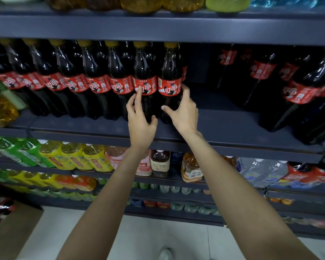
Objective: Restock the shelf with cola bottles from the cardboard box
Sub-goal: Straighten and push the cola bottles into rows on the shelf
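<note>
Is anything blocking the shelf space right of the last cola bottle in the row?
Nothing visible. Right of the end cola bottle, which the right hand is around, the shelf board is bare up to the larger cola bottles farther right.
</note>
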Action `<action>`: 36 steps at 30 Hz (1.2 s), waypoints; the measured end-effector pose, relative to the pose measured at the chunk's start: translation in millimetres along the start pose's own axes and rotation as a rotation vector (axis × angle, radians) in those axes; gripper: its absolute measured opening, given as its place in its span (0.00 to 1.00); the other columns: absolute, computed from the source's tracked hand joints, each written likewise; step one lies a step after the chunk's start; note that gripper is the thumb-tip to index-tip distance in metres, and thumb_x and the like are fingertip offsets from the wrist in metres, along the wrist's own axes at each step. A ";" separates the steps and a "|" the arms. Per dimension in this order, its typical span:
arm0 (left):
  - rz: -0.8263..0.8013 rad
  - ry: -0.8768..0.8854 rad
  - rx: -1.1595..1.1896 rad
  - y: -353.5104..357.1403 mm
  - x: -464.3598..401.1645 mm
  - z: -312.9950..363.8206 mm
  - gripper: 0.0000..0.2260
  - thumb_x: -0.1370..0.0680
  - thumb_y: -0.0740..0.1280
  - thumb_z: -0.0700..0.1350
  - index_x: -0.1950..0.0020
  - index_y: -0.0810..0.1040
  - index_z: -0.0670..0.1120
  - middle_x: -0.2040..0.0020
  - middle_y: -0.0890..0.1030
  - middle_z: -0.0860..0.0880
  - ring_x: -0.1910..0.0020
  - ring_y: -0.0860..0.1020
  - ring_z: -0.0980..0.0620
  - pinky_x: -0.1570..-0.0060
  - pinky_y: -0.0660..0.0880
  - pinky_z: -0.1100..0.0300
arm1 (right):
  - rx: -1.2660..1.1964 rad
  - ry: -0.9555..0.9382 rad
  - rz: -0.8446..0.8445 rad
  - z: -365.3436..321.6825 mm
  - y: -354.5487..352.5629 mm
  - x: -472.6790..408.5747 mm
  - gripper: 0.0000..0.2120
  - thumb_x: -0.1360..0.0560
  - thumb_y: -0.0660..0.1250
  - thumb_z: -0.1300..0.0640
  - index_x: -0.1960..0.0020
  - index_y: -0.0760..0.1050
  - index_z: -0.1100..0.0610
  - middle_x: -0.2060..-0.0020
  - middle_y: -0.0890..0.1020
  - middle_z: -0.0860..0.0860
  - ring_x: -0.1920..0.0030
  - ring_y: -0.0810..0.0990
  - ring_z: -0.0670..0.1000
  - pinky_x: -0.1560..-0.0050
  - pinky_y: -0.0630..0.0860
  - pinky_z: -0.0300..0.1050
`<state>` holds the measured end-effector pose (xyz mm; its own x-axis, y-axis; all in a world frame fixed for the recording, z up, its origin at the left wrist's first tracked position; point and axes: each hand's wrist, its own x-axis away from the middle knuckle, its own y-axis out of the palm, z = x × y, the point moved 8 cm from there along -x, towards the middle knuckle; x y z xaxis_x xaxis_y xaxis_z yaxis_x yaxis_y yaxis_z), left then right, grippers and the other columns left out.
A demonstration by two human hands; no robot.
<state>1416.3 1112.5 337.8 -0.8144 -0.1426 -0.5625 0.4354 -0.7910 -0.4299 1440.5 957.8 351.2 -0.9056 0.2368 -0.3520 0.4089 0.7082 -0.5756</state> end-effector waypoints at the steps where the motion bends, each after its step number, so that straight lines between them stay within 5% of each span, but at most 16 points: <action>1: -0.007 -0.012 -0.009 1.1 1.2 1.5 0.37 0.26 0.67 0.37 0.23 0.52 0.53 0.27 0.60 0.45 0.32 0.68 0.46 0.49 0.71 0.63 | 0.000 -0.008 -0.016 0.6 0.5 -0.1 0.38 0.30 0.74 0.49 0.28 0.58 0.53 0.39 0.77 0.53 0.40 0.77 0.56 0.43 0.75 0.54; 6: 0.167 0.052 -0.004 -5.2 21.7 29.7 0.25 0.25 0.66 0.37 0.28 0.65 0.43 0.33 0.68 0.43 0.34 0.69 0.46 0.39 0.72 0.54 | -0.041 -0.113 -0.018 14.0 -25.2 11.6 0.35 0.27 0.70 0.47 0.26 0.57 0.51 0.34 0.73 0.52 0.36 0.73 0.52 0.43 0.74 0.54; 11: 0.132 0.242 0.129 34.2 41.5 85.5 0.13 0.22 0.63 0.38 0.38 0.73 0.41 0.45 0.75 0.51 0.45 0.74 0.52 0.45 0.73 0.58 | -0.010 -0.172 0.173 62.3 -93.8 14.4 0.23 0.24 0.66 0.53 0.32 0.67 0.54 0.42 0.77 0.50 0.42 0.76 0.50 0.45 0.75 0.52; 17: -0.125 0.164 0.218 130.8 0.4 90.8 0.19 0.23 0.66 0.41 0.32 0.68 0.44 0.39 0.73 0.50 0.39 0.70 0.58 0.40 0.68 0.65 | 0.077 -0.142 0.343 117.3 -128.4 -14.9 0.27 0.24 0.65 0.58 0.29 0.61 0.64 0.33 0.63 0.62 0.32 0.65 0.61 0.32 0.64 0.48; 21: -0.180 0.095 0.245 184.0 -40.4 76.1 0.26 0.25 0.67 0.39 0.28 0.63 0.42 0.32 0.69 0.43 0.35 0.70 0.50 0.35 0.68 0.57 | 0.026 -0.071 0.436 133.1 -129.9 -34.2 0.36 0.25 0.66 0.61 0.24 0.50 0.64 0.28 0.52 0.65 0.28 0.56 0.64 0.28 0.52 0.45; 27: -0.180 0.031 0.356 242.8 -96.3 76.0 0.32 0.24 0.69 0.41 0.25 0.56 0.43 0.29 0.67 0.42 0.30 0.66 0.48 0.31 0.64 0.57 | 0.036 0.093 0.547 153.8 -141.4 -72.0 0.42 0.26 0.68 0.53 0.22 0.45 0.58 0.26 0.56 0.62 0.32 0.67 0.64 0.36 0.69 0.54; 31: -0.202 -0.007 0.489 268.3 -114.4 78.1 0.33 0.23 0.68 0.43 0.24 0.53 0.44 0.27 0.63 0.43 0.28 0.63 0.49 0.29 0.61 0.55 | 0.056 0.145 0.526 164.2 -141.1 -85.2 0.49 0.29 0.71 0.45 0.23 0.41 0.56 0.24 0.53 0.60 0.27 0.61 0.59 0.36 0.68 0.53; 36: -0.215 0.011 0.361 278.6 -119.0 78.1 0.36 0.26 0.69 0.39 0.24 0.52 0.48 0.28 0.68 0.46 0.31 0.68 0.48 0.32 0.66 0.53 | 0.060 0.107 0.569 167.7 -142.0 -95.7 0.49 0.31 0.74 0.51 0.23 0.44 0.49 0.27 0.59 0.60 0.31 0.67 0.61 0.41 0.73 0.57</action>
<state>1604.5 862.6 340.1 -0.8670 0.0534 -0.4954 0.0920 -0.9599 -0.2646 1488.1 723.1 342.9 -0.5462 0.6376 -0.5433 0.8376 0.4110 -0.3598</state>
